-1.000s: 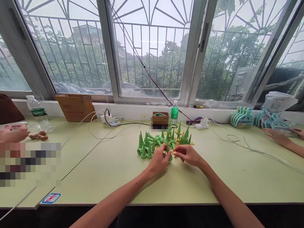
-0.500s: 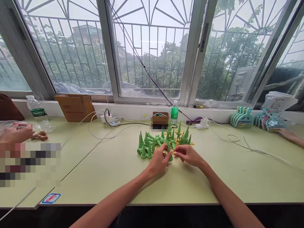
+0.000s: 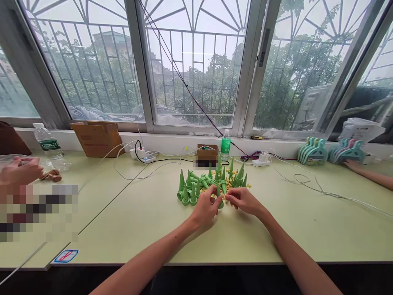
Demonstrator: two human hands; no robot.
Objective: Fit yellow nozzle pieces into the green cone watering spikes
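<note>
My left hand (image 3: 206, 209) is closed round a green plastic watering spike (image 3: 218, 191) that stands point up just above the table. Facing it, my right hand (image 3: 244, 200) pinches a small yellow plastic piece (image 3: 224, 197) against the spike's side; my fingertips partly cover both. Right behind my hands lies a cluster of green spikes (image 3: 185, 196), some upright and some on their sides. Loose yellow pieces (image 3: 229, 184) are scattered among them, and some spikes at the right of the cluster have yellow pieces on them.
Behind the cluster stand a small brown box (image 3: 207, 155) and a green-labelled bottle (image 3: 225, 144). White cables (image 3: 319, 186) cross the table. At left, a co-worker's hands (image 3: 20, 170) are near brown pieces (image 3: 52, 175); at right, another person's hand (image 3: 353, 165) touches pastel hangers (image 3: 346, 152).
My hands stay almost in place, with only a slight shift of the right fingers at the yellow piece. At the far right, the other person's hand has moved left beside the hangers, which now stand more evenly.
</note>
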